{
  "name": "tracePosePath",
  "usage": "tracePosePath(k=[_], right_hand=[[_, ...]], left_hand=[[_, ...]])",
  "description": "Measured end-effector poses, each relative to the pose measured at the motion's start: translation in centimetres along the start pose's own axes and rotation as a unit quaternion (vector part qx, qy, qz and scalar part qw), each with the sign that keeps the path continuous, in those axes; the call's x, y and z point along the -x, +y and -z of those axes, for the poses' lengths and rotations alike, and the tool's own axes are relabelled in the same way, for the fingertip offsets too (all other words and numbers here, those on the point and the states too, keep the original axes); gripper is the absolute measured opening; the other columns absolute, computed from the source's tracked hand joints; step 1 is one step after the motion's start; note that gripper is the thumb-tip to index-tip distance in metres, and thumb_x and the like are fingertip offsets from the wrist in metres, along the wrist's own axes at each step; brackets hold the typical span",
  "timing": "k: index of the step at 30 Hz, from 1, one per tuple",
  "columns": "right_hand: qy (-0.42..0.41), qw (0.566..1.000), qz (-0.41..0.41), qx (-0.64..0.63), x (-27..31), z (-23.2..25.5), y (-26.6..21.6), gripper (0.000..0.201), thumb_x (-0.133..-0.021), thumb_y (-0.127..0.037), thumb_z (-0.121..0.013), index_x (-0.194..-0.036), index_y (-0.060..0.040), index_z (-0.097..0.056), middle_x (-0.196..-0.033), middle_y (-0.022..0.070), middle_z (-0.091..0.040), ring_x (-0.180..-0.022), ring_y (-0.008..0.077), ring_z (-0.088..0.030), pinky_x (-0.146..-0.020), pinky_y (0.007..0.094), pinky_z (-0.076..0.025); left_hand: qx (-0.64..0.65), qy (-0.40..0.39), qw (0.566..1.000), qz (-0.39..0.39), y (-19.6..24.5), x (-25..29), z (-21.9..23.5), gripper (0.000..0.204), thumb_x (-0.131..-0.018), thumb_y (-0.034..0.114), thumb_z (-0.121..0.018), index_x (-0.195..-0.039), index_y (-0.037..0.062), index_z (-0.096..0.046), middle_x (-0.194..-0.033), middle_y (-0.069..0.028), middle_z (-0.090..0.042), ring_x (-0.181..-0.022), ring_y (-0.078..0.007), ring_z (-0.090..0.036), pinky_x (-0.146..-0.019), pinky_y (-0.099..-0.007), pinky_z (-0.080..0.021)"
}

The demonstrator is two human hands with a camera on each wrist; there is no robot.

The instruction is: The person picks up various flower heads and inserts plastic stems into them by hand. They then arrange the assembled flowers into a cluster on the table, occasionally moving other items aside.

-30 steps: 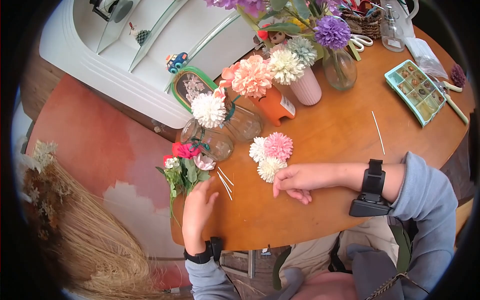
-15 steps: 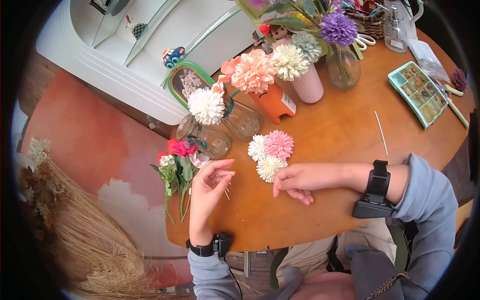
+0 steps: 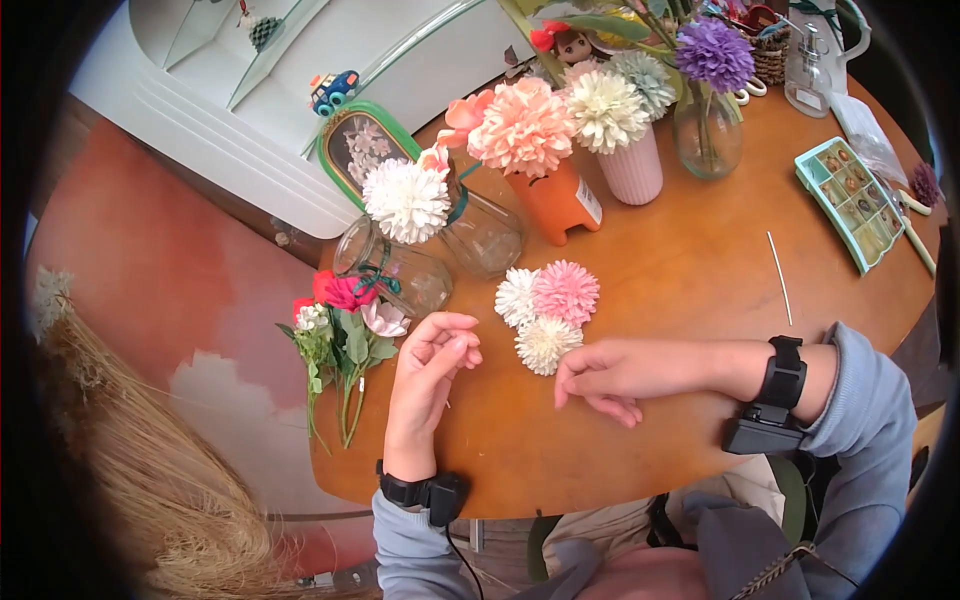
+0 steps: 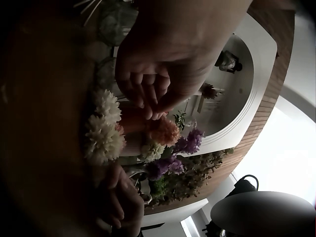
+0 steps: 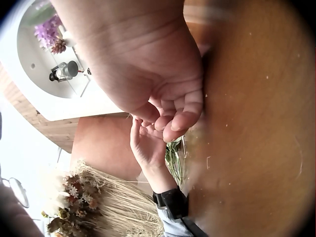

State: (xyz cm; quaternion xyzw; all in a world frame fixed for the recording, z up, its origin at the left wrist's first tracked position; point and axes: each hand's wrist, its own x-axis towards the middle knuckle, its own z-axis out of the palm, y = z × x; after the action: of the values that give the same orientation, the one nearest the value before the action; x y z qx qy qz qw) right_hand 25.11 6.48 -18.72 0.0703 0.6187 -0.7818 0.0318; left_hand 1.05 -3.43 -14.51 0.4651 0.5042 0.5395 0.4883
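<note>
My left hand (image 3: 430,375) is above the table's left part with its fingers loosely curled; no object shows between them in the left wrist view. Behind it, thin white sticks (image 4: 89,11) lie on the table, mostly hidden in the head view. My right hand (image 3: 625,378) rests near the table's front, fingers loosely bent and nothing visible in them. Its fingertips are right by a cream pompom flower head (image 3: 548,345). A pink flower head (image 3: 566,292) and a white one (image 3: 517,297) cluster against the cream one.
Left of my left hand lies a bunch of artificial flowers (image 3: 345,335). Glass jars (image 3: 410,280), an orange vase (image 3: 555,205) and a pink vase (image 3: 632,175) stand behind. At right are a single white stick (image 3: 779,278) and a mint compartment box (image 3: 850,205).
My left hand has moved away from the flower bunch, rightward and up, its fingers curling more. The right hand stays beside the cream flower head. The head view has shifted slightly.
</note>
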Motion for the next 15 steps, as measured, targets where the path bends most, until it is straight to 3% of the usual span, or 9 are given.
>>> tracePosePath(k=[15], right_hand=[[0.013,1.0,-0.02,-0.009,0.4,-0.2,-0.8,0.026,-0.098,-0.023,-0.035,-0.103,-0.004,-0.052,-0.057,0.0,-0.051,-0.049,0.01,-0.053,-0.047,0.0222,-0.043]], left_hand=[[-0.016,-0.039,0.997,0.06,-0.8,0.9,-2.2,0.021,-0.083,0.003,-0.062,-0.104,0.002,-0.057,-0.091,-0.0034,-0.062,-0.08,-0.0112,-0.06,-0.072,-0.0233,-0.046]])
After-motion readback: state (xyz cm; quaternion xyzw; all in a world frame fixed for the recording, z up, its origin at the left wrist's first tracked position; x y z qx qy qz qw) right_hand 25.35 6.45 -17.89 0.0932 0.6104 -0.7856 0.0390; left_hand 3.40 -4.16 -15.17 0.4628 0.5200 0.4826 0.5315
